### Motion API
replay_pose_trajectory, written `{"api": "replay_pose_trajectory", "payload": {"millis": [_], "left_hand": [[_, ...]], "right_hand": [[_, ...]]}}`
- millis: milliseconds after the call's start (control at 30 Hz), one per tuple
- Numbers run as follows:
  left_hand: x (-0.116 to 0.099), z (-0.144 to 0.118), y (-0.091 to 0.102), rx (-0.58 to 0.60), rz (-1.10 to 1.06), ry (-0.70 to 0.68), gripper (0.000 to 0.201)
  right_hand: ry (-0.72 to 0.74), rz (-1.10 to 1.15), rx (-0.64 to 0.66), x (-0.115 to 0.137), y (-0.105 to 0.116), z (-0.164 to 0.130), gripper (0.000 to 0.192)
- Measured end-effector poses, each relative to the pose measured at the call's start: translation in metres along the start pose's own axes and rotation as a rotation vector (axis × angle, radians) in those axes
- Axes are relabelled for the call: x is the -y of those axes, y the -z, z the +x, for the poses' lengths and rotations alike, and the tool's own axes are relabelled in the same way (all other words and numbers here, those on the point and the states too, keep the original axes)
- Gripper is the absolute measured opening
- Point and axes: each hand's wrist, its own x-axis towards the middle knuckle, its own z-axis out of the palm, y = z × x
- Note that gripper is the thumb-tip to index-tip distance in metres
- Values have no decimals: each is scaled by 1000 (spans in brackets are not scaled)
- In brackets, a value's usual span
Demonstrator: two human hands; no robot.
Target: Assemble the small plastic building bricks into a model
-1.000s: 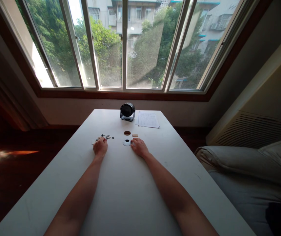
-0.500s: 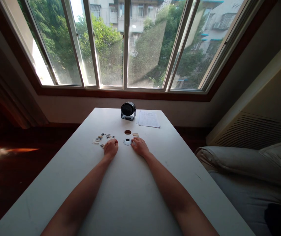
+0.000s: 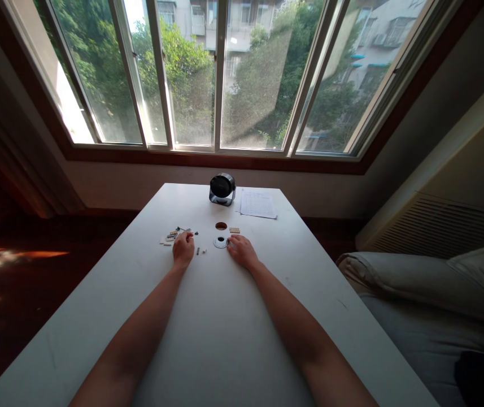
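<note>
Matt white table (image 3: 225, 316), paper sheet (image 3: 257, 203), glossy black fan (image 3: 222, 188)

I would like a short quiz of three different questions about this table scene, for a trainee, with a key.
1. True or false: the right hand rests beside the white ring.
2. Which hand is at the pile of small pieces? A) left hand B) right hand
3. Fill in: behind the round hole in the table stands a small black ____, with a paper sheet beside it.

Key: 1 true; 2 A; 3 fan.
</note>
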Motion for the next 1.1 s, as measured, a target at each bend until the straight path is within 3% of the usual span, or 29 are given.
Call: {"api": "replay_pose_trajectory", "payload": {"millis": [500, 900, 1100], "left_hand": [[-29, -31, -11, 163, 243, -186, 21], [-38, -44, -18, 208, 176, -121, 23], [-59, -65, -28, 166, 180, -90, 46]], "right_hand": [[5, -7, -6, 0, 0, 1, 35], [20, -9, -18, -1, -2, 1, 34], [24, -8, -28, -1, -2, 1, 34]]}}
